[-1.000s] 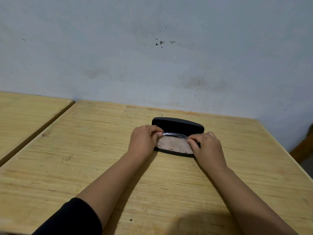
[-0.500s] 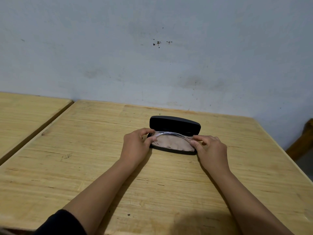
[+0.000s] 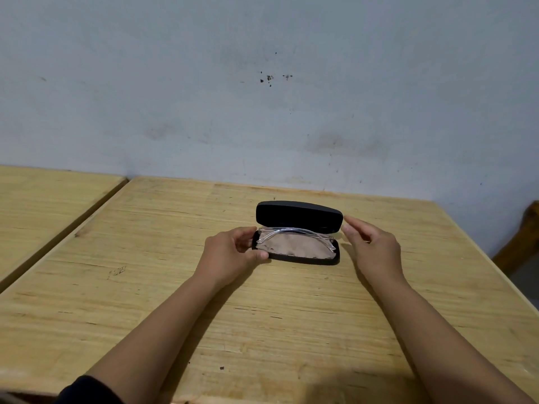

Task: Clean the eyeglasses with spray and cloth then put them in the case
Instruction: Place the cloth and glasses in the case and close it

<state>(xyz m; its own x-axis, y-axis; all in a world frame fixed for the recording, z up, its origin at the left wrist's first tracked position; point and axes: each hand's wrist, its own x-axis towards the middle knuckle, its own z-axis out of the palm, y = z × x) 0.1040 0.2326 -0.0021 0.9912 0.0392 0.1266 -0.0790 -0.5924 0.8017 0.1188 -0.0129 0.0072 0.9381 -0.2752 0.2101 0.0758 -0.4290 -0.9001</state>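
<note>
One pair, clear eyeglasses [image 3: 294,235], frame centre, lying in open black case [image 3: 297,217] on cloth [image 3: 294,247] (light, fragile; lift by temples). Left hand [image 3: 230,255] grips case end; right hand [image 3: 370,246] open, empty.

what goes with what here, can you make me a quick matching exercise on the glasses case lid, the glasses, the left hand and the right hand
Column 1:
1. case lid
2. clear-framed eyeglasses
3. left hand
4. right hand

Column 2:
A. grips the left end of the case
B. stands open, black
C. open, beside the lid's right end
D. lying in the case on a tan cloth

Pairs: 1-B, 2-D, 3-A, 4-C
</note>
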